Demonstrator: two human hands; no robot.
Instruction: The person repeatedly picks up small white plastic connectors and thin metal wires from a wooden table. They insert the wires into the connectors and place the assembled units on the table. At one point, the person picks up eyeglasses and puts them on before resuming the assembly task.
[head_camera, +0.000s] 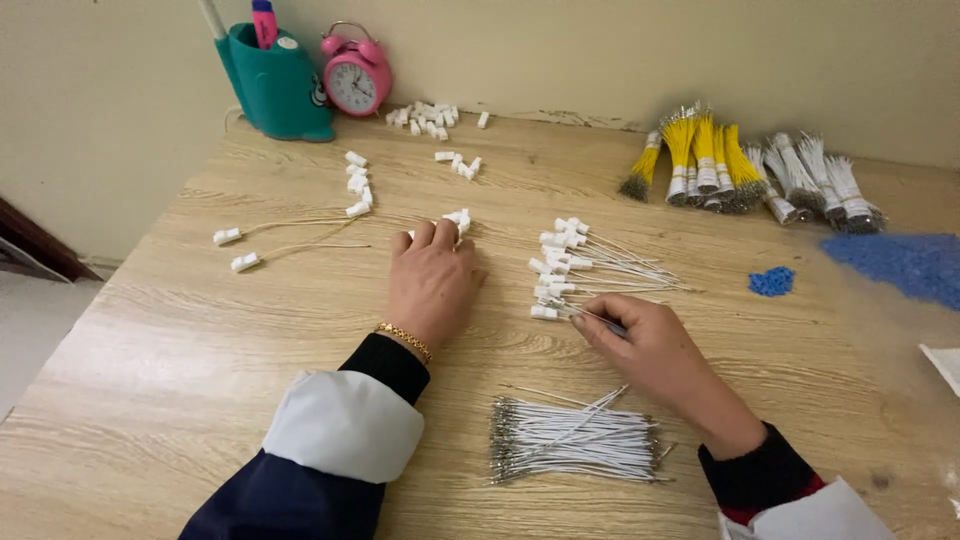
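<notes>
My left hand (432, 280) lies palm down on the wooden table (180, 360), its fingertips touching a small cluster of white plastic connectors (458, 220). My right hand (645, 345) pinches the end of a thin white wire (590, 316) beside a fanned pile of white wires fitted with connectors (575, 265). A bundle of loose white wires with metal tips (575, 440) lies in front of me, between my two forearms.
Yellow wire bundles (700, 160) and white wire bundles (815, 180) lie at the back right. Small blue pieces (772, 281) and a larger blue heap (900, 262) sit at the right. A pink alarm clock (356, 72), a teal holder (275, 85) and scattered connectors (428, 117) stand by the wall.
</notes>
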